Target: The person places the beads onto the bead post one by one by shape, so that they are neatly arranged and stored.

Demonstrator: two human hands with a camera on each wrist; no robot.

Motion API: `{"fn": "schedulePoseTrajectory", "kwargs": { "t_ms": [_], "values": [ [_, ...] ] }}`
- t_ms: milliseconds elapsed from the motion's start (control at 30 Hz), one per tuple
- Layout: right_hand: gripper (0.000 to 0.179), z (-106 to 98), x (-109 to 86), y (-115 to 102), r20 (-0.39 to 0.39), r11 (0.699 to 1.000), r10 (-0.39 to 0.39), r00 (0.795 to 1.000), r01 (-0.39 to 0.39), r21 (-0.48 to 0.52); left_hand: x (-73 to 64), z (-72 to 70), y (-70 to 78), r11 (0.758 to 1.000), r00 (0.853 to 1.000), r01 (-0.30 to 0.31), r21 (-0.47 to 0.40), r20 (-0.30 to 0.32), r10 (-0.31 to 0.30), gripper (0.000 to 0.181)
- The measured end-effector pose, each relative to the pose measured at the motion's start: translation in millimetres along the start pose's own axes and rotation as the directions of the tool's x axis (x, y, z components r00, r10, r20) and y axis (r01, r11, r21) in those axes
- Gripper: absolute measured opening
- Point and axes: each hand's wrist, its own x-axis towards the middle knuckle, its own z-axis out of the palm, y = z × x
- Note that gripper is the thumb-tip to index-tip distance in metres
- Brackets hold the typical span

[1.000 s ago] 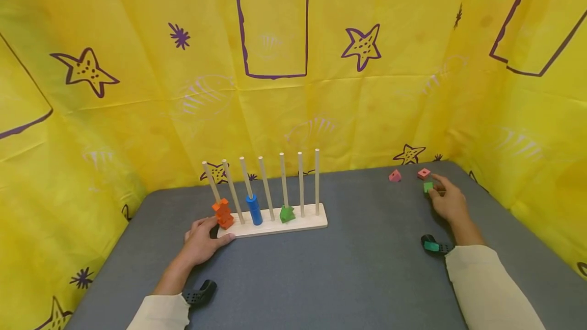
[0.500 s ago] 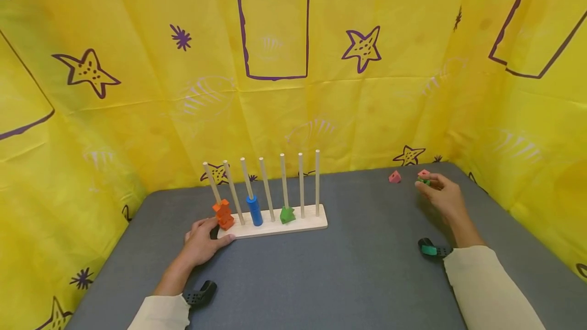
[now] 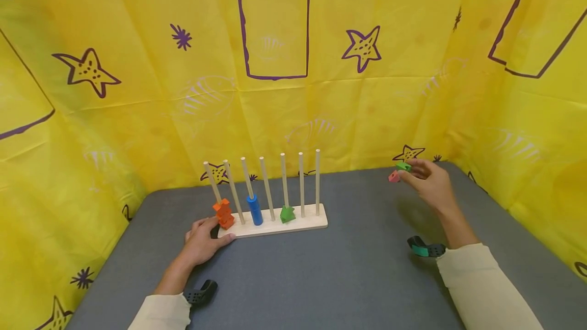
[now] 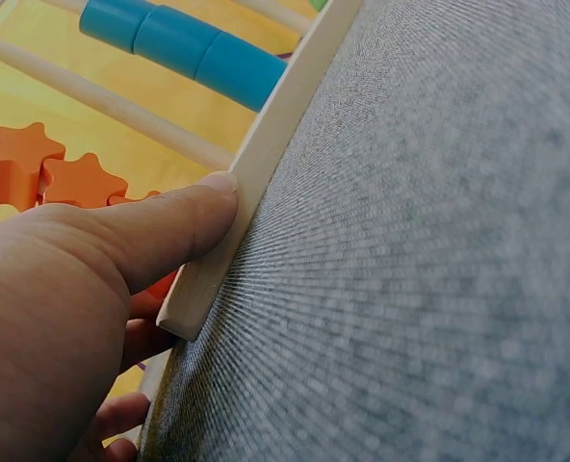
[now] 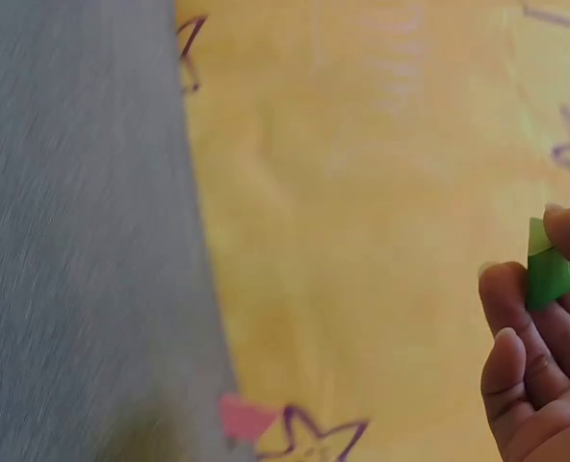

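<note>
My left hand [image 3: 202, 243] grips the left end of a wooden peg stand [image 3: 302, 224]; in the left wrist view its thumb [image 4: 194, 217] lies along the edge of the base. Orange star blocks [image 3: 223, 214] are stacked on the leftmost peg, blue cylinders [image 3: 254, 210] on the third, and green angular blocks [image 3: 287, 214] on the fifth. Over the far right of the table, my right hand [image 3: 433, 187] pinches a green triangular block [image 3: 403, 166] between thumb and fingers. Just below it in the head view sits a pink block [image 3: 393, 176]. The second pink block is hidden behind that hand.
A grey cloth-covered table [image 3: 312, 279] is enclosed by yellow curtains [image 3: 275, 111] with purple stars and frames, close behind its back edge. Dark wrist devices [image 3: 200, 293] hang at both sleeves, near the tabletop.
My right hand has picked up the green block from beside the pink one and carried it left and up from the table. The left hand and the stand have stayed put.
</note>
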Motion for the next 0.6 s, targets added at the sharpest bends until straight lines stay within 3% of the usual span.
{"fn": "schedulePoseTrajectory", "kwargs": {
  "t_ms": [133, 333, 467, 600],
  "values": [
    [0.041, 4, -4.5, -21, -0.008, 0.989, -0.127, 0.992, 0.127, 0.078, 0.3, 0.2, -0.3, 1.000, 1.000, 0.004, -0.006, 0.000, -0.004, 0.077],
    [0.031, 9, -11.2, -55, -0.016, 0.929, -0.335, 0.942, 0.333, 0.160, 1.5, 0.3, -0.7, 1.000, 1.000, 0.011, -0.014, 0.000, -0.011, 0.079],
    [0.032, 11, -9.1, -64, -0.012, 0.897, -0.409, 0.912, 0.405, 0.177, 1.7, 0.2, -0.4, 1.000, 1.000, 0.008, -0.018, 0.000, -0.008, 0.079],
    [0.034, 15, -10.0, -79, 0.011, 0.891, -0.422, 0.907, 0.412, 0.190, 1.8, 0.1, -1.5, 1.000, 1.000, 0.006, -0.016, 0.000, -0.006, 0.079]
  ]
}}
